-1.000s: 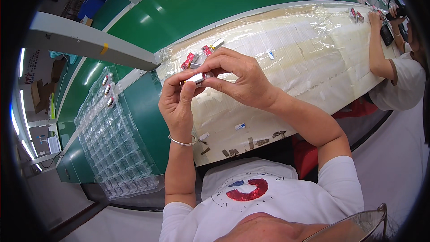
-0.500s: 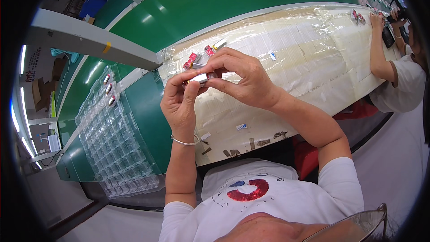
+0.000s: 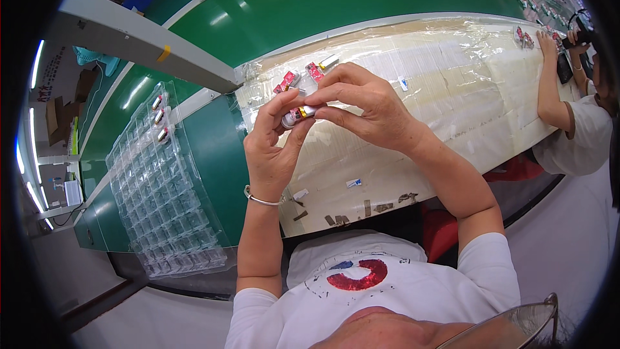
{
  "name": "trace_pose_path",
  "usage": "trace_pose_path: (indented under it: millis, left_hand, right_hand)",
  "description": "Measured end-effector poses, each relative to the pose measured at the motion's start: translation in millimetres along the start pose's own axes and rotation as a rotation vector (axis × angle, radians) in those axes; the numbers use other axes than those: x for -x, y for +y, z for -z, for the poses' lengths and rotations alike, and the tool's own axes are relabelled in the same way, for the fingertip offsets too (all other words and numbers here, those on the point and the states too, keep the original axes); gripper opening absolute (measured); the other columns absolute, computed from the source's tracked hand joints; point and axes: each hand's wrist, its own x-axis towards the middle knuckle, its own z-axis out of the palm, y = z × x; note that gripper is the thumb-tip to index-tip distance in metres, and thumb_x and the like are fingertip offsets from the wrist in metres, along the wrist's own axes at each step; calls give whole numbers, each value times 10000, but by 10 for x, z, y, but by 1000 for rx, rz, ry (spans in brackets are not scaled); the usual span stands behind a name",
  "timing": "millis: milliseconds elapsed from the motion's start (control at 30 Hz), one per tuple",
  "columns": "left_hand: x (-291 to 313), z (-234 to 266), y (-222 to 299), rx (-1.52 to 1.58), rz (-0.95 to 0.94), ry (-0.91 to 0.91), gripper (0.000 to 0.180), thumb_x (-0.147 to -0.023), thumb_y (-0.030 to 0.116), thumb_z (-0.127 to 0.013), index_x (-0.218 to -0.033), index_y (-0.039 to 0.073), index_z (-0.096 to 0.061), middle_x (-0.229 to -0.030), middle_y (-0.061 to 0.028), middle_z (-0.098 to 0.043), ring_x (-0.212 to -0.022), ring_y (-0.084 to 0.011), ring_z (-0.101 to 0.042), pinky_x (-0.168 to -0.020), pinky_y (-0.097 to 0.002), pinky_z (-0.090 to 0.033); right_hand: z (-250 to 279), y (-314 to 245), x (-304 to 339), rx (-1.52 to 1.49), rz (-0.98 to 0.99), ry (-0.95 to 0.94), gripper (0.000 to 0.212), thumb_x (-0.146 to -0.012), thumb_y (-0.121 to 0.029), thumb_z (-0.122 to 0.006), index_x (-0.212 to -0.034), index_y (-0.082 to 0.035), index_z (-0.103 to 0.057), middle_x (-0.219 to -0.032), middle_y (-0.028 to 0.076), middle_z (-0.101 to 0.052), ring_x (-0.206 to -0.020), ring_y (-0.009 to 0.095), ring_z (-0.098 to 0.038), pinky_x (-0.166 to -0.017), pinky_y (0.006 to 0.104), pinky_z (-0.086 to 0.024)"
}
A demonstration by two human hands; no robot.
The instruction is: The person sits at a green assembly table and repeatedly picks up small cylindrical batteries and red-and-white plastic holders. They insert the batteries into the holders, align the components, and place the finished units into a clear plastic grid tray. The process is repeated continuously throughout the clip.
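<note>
We hold a small rounded part in silver, red and yellow, with a clear end [image 3: 298, 115], above the pale, film-covered work surface [image 3: 387, 148]. Our left hand [image 3: 268, 152] has its fingers [image 3: 270, 113] curled around the clear end, pinching the part between thumb and forefinger. Our right hand [image 3: 371, 106] comes in from the other side, its thumb at the silver end and its forefinger just above; we cannot tell whether these two are pressed tight on the part.

Just beyond our hands, on the same surface, lie two red-and-silver pieces: one with a red printed face [image 3: 285, 82], partly behind our left fingertips, and one with a silver cylinder at its end [image 3: 315, 71], near our right knuckles. A white-and-blue paper scrap [image 3: 403, 83] lies to the right of our right hand, and a second white-and-blue scrap [image 3: 354, 183] nearer to us.

To our left, a clear plastic tray of many small compartments [image 3: 169, 207] rests on the green tabletop [image 3: 216, 155], with three small silver-and-red pieces [image 3: 159, 116] in a row at its far end. A silver bangle [image 3: 263, 201] circles our left wrist.
</note>
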Motion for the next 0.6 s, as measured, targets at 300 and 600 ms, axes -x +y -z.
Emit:
trace_pose_path:
  millis: [300,600]
  left_hand:
    - [-8,-8,37,-216,-68,-14,414,-845,9,-729,-1240,29,-604,-1114,-108,-691,-989,-171,-692,-839,-312,-584]
    - [-6,53,17,-125,3,-80,430,-849,12,-730,-1255,17,-590,-1102,-110,-697,-987,-171,-693,-834,-292,-580]
  right_hand:
    - [19,-1,2,126,75,-29,220,-821,-79,-738,-1031,-26,-701,-944,113,-630,-840,235,-624,-693,320,-527]
    - [38,-6,-9,30,-8,-125,132,-894,-86,-664,-1005,-16,-644,-937,111,-613,-813,235,-623,-688,325,-519]
